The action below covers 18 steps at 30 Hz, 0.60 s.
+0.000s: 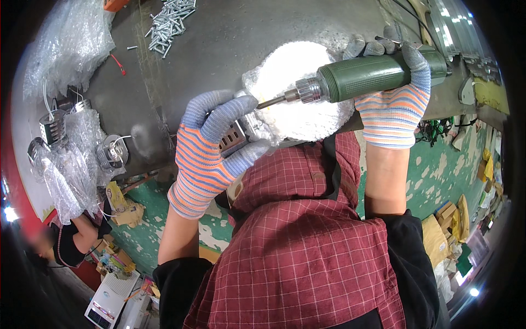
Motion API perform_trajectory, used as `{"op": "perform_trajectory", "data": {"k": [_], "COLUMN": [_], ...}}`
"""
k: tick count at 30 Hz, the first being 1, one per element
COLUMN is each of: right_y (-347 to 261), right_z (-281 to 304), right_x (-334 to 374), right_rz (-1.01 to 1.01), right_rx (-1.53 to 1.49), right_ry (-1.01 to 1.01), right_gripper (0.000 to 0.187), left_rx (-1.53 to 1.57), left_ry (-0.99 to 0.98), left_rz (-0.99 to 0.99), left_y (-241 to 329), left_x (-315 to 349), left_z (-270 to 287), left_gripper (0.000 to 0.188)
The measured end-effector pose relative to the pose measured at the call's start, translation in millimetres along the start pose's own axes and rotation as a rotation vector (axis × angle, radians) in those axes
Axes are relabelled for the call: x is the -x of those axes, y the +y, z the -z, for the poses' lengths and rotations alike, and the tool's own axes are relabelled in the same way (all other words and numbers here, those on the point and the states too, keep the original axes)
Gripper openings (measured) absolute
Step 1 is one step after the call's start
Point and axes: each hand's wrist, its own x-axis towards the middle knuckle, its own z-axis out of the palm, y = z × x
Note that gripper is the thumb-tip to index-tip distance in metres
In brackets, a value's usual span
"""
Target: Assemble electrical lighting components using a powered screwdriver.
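Note:
My left hand (203, 153), in a striped glove with grey fingertips, grips a slotted metal housing (234, 138) near the table's front edge. Its fingers cover much of that part. My right hand (395, 107), gloved alike, is wrapped around a green electric screwdriver (364, 77). The tool lies nearly level, its bit (272, 102) pointing left and ending at my left fingertips; whether it sits on a screw is hidden. Beneath the bit and behind the housing lies a white, brightly lit padded bundle (301, 82).
Loose screws (171, 24) lie in a pile at the table's far side, with a small red piece (119, 64) nearby. Metal lamp-like parts with white wires (113, 151) and bubble wrap (71, 153) are at the left. Another person (76, 238) is at lower left.

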Motion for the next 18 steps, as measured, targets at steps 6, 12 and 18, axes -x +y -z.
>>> {"op": "perform_trajectory", "data": {"k": [6,12,18], "right_y": [-0.6,-3.7,-0.3], "right_z": [0.2,0.3,1.2], "right_x": [0.3,2.5,-2.7], "right_rz": [-0.086,-0.079,-0.004], "right_rx": [-0.038,0.0,0.054], "right_ry": [-0.051,-0.022,0.031], "right_gripper": [0.017,0.017,0.013], "left_rx": [0.017,0.028,-0.014], "left_ry": [0.006,0.003,-0.002], "left_rz": [0.002,-0.004,-0.041], "left_y": [-0.7,-1.4,-4.4], "left_x": [0.6,-0.8,-0.9], "left_z": [-0.7,-1.0,-1.2], "left_gripper": [0.06,0.06,0.062]}}
